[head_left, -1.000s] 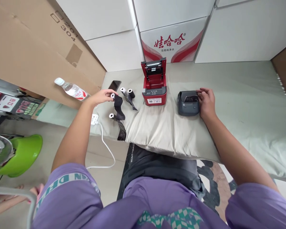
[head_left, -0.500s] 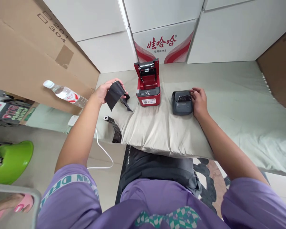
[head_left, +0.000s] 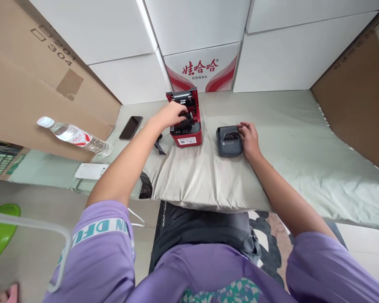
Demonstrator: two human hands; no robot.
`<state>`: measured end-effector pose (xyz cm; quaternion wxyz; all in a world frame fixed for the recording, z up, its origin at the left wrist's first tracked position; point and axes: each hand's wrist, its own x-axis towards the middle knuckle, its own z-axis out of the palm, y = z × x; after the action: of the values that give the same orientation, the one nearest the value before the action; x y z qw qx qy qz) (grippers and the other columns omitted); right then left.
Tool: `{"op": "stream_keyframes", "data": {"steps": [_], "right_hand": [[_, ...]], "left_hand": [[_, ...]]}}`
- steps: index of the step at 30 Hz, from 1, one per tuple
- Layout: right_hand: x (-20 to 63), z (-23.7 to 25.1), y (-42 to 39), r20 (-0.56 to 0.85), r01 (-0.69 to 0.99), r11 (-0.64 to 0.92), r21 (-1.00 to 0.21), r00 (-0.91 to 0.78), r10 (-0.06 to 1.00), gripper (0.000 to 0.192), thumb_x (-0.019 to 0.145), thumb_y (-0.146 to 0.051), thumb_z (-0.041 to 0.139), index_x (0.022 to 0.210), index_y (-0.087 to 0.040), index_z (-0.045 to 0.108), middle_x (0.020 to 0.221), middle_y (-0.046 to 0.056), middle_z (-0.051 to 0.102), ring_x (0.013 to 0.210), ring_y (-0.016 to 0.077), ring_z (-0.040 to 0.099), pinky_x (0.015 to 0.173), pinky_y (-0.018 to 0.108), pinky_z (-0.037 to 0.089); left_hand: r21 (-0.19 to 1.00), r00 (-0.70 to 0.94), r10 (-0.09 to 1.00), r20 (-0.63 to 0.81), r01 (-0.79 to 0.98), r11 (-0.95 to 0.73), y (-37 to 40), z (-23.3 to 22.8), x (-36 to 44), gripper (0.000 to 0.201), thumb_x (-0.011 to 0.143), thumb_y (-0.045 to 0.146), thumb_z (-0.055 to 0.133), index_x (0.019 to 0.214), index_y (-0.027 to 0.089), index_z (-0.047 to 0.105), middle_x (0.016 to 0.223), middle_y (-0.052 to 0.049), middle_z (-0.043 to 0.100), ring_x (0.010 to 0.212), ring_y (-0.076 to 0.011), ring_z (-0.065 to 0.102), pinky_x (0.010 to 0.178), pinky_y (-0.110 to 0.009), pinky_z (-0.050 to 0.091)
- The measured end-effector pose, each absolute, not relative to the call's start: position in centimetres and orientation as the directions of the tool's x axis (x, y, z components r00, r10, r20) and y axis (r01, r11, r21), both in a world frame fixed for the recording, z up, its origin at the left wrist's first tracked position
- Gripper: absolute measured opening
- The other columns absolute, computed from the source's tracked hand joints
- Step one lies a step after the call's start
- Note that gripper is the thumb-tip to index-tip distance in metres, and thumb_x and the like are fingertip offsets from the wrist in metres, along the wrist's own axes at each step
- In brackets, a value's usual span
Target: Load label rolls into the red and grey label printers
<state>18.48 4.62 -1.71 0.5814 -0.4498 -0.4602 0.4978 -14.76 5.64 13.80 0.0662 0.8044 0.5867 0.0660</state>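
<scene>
My left hand is closed round a roll of black label paper, held in the mouth of a red label printer. That printer stands with its lid tipped up; my fingers partly hide its inside. My right hand rests against the right side of a dark grey label printer, fingers loosely apart and touching its edge. Black strip shows in the grey printer's top. Left of the red printer lies a loose black strip; another black strip lies at the front edge, partly behind my left arm.
A phone, a water bottle lying tilted and a white flat device lie on the left of the cloth-covered surface. White boxes line the back. Cardboard stands left and right.
My left hand has carried the black roll rightward into the red printer's opening. The phone has come into sight. My right hand stays at the grey printer, and the view has shifted slightly.
</scene>
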Motion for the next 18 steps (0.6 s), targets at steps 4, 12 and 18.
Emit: {"op": "stream_keyframes", "data": {"steps": [4, 12, 18], "right_hand": [[18.5, -1.6, 4.5, 0.078, -0.153, 0.090, -0.984, 0.078, 0.994, 0.032, 0.087, -0.052, 0.065, 0.109, -0.030, 0.059, 0.119, 0.004, 0.070, 0.116, 0.0228, 0.071, 0.113, 0.046, 0.055], [18.6, -1.6, 4.5, 0.075, -0.140, 0.085, -0.986, 0.075, 0.994, 0.031, 0.088, -0.052, 0.065, 0.109, -0.031, 0.059, 0.120, 0.004, 0.071, 0.118, 0.0234, 0.070, 0.116, 0.048, 0.054], [18.4, -1.4, 4.4, 0.078, -0.137, 0.088, -0.987, 0.078, 0.994, 0.033, 0.087, -0.053, 0.065, 0.109, -0.030, 0.059, 0.120, 0.004, 0.070, 0.118, 0.0232, 0.069, 0.116, 0.048, 0.053]], "left_hand": [[0.113, 0.302, 0.951, -0.066, 0.949, -0.294, 6.0, 13.1, -13.9, 0.039, 0.080, 0.014, 0.059, 0.112, 0.018, 0.082, 0.103, -0.011, 0.080, 0.095, -0.0272, 0.073, 0.083, -0.035, 0.051], [-0.005, 0.172, 0.964, -0.201, 0.984, -0.177, 7.5, 13.1, -12.6, 0.033, 0.080, 0.013, 0.059, 0.098, 0.024, 0.084, 0.102, -0.010, 0.080, 0.092, -0.0282, 0.073, 0.080, -0.036, 0.050], [0.163, 0.163, 0.975, 0.148, 0.969, -0.187, 5.0, 16.1, -12.6, 0.033, 0.095, 0.029, 0.056, 0.118, 0.026, 0.079, 0.119, -0.008, 0.079, 0.114, -0.0291, 0.068, 0.101, -0.039, 0.050]]}}
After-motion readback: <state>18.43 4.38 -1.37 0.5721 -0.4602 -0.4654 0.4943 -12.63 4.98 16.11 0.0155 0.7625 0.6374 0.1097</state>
